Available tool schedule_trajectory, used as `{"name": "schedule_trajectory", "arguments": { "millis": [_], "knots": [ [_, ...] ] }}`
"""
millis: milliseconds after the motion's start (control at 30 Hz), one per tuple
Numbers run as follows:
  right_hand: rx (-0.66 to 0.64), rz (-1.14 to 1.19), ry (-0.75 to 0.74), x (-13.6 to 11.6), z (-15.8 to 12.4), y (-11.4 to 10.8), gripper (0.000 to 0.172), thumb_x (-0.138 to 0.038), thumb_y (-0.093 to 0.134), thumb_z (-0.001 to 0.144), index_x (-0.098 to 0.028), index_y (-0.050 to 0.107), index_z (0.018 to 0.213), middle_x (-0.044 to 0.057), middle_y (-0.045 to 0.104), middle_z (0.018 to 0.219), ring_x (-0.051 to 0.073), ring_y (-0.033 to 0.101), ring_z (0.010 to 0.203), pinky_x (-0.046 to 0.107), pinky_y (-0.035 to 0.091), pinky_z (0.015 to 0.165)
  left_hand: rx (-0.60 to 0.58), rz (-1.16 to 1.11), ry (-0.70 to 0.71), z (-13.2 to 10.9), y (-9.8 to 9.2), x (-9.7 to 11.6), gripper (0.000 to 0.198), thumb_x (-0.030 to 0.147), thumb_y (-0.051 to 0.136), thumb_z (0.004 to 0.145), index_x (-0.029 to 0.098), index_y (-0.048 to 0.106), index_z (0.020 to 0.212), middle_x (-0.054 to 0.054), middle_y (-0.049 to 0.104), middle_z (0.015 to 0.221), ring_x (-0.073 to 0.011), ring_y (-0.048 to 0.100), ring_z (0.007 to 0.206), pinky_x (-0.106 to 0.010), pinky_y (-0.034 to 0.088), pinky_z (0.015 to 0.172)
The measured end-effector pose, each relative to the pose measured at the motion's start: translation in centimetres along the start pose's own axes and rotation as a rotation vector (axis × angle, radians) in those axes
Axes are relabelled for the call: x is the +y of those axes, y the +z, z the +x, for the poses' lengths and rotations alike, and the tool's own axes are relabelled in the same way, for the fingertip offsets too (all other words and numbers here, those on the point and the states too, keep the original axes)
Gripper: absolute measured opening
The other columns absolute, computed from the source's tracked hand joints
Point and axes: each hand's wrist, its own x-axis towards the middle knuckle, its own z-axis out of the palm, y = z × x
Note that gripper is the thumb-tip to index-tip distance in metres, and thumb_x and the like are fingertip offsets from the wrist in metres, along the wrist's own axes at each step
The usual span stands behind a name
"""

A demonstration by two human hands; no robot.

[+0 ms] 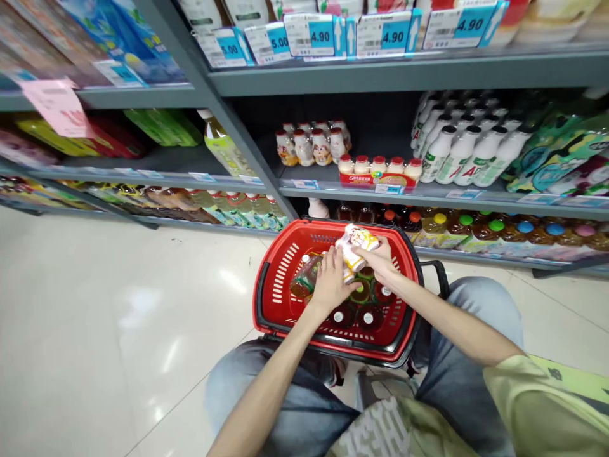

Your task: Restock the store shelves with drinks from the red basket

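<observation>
Over a red shopping basket (264, 298), both hands are on a shrink-wrapped pack of small white drink bottles (358, 240) with orange and yellow prints. My right hand (380, 257) grips its right side, thumb on top. From the left, my left hand (329, 279) holds the pack, fingers along its side and thumb stretched underneath. Inside the basket, a bottle with a green label (305, 277) lies on its side, left of my left hand. Dark bottles with white-marked caps (368, 317) stand below the hands, partly hidden by them.
Ahead, a shelf (380, 79) spans the view. It bears similar small bottle packs (311, 146), a red-wrapped pack (379, 171) and white bottles with black caps (445, 149). Bottles with coloured caps (495, 228) line the bottom level. The basket's black handle (438, 273) sticks out right, near my knee.
</observation>
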Motion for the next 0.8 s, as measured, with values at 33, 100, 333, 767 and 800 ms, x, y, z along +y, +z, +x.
{"name": "schedule_trajectory", "arguments": {
  "millis": [33, 100, 333, 767, 800],
  "knots": [
    [0.010, 0.027, 0.019, -0.6, -0.4, -0.2, 0.070, -0.029, 0.092, 0.052, -0.023, 0.050, 0.108, 0.002, 0.073, 0.096, 0.022, 0.074, 0.083, 0.034, 0.062, 0.071, 0.086, -0.005, 0.008, 0.1, 0.5, 0.4, 0.115, 0.036, 0.083, 0.076, 0.019, 0.011, 0.164, -0.025, 0.023, 0.167, -0.0437, 0.022, 0.156, -0.062, 0.031, 0.121],
    [0.021, 0.023, 0.019, -1.5, -1.3, -0.5, 0.071, -0.030, 0.094, 0.051, -0.023, 0.050, 0.106, 0.002, 0.071, 0.096, 0.021, 0.073, 0.084, 0.034, 0.062, 0.073, 0.219, -0.042, 0.014, 0.5, 1.1, 1.1, 0.108, 0.023, 0.082, 0.074, 0.019, 0.020, 0.162, -0.023, 0.030, 0.165, -0.0433, 0.030, 0.153, -0.062, 0.032, 0.121],
    [-0.221, 0.159, -0.231, -2.5, -4.3, -0.7, 0.055, -0.032, 0.094, 0.062, -0.023, 0.052, 0.097, -0.001, 0.060, 0.103, 0.020, 0.074, 0.099, 0.034, 0.060, 0.091, 0.374, -0.668, -0.170, 2.2, 0.2, 1.9, 0.076, 0.016, 0.080, 0.062, 0.019, 0.057, 0.135, -0.010, 0.074, 0.114, -0.0286, 0.072, 0.102, -0.044, 0.057, 0.095],
    [-0.521, 0.172, 0.110, -3.2, -5.9, -0.8, 0.054, -0.065, 0.074, 0.082, -0.024, 0.066, 0.116, 0.011, 0.071, 0.119, 0.029, 0.069, 0.108, 0.044, 0.059, 0.089, 0.506, -1.918, -0.251, 0.5, -5.5, 1.8, 0.059, 0.034, 0.092, 0.058, 0.017, 0.069, 0.110, -0.006, 0.079, 0.097, -0.0254, 0.076, 0.084, -0.039, 0.060, 0.089],
    [-0.591, 0.202, 0.160, -2.9, -6.5, -0.5, 0.055, -0.067, 0.071, 0.084, -0.023, 0.067, 0.117, 0.011, 0.073, 0.116, 0.029, 0.070, 0.105, 0.043, 0.059, 0.085, 0.500, -1.943, -0.250, 0.1, -5.5, 1.6, 0.059, 0.033, 0.091, 0.059, 0.017, 0.069, 0.112, -0.006, 0.079, 0.098, -0.0266, 0.076, 0.088, -0.041, 0.059, 0.093]
  ]
}}
